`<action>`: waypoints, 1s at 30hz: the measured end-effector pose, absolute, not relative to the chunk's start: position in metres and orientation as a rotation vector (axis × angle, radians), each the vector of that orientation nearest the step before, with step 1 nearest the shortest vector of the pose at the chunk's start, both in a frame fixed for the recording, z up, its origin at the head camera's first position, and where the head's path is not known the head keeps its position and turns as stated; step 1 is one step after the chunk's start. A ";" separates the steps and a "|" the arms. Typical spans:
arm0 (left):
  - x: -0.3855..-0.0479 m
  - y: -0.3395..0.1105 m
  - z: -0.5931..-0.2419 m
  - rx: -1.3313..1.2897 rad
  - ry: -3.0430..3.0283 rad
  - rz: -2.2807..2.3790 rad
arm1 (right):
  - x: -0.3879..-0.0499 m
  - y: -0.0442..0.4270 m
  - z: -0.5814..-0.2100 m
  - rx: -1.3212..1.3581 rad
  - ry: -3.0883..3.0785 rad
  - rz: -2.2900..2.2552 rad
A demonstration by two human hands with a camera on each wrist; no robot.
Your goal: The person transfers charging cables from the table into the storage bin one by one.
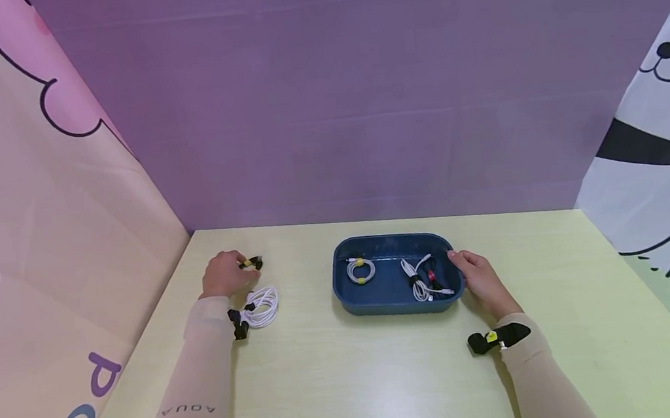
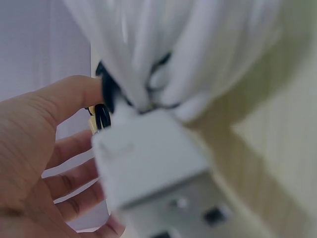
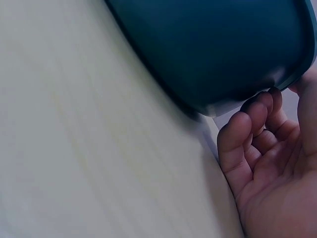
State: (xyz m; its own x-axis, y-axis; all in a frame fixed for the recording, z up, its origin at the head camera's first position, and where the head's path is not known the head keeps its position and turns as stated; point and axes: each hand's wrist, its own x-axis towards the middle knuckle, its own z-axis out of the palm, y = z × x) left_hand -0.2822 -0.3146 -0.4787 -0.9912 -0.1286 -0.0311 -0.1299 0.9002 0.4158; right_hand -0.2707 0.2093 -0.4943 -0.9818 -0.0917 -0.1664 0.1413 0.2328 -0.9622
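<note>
At the left, my left hand [image 1: 226, 274] has its thumb and fingers around a small black cable bundle [image 1: 255, 262] with a yellow tie. The left wrist view shows this bundle [image 2: 101, 116] between thumb and fingers, partly hidden. A coiled white cable [image 1: 262, 306] with a black tie lies just below that hand; its USB plug [image 2: 153, 158] looms close in the left wrist view. My right hand [image 1: 482, 279] grips the right end of a dark blue bin [image 1: 390, 306], thumb at the rim and fingers against the outer wall [image 3: 213, 54].
Inside the bin, a coiled white cable [image 1: 350, 275] with yellow ties sits left. To its right lie a bundled white cable [image 1: 421, 289] and a dark cable [image 1: 433, 279] with a red tie. The pale table [image 1: 372, 377] meets a purple backdrop [image 1: 362, 102] and printed side cloths.
</note>
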 end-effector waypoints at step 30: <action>-0.255 -0.321 -0.478 -0.336 3.226 0.948 | -0.256 0.197 -0.473 0.024 2.309 -1.839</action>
State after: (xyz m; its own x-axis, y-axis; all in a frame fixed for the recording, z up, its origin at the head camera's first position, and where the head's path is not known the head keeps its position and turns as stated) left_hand -0.2549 -0.3210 -0.4780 -0.9524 -0.2532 0.1700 -0.1210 0.8253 0.5516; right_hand -0.2557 0.1971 -0.4734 -0.9819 -0.1052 -0.1575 0.1300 0.2306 -0.9643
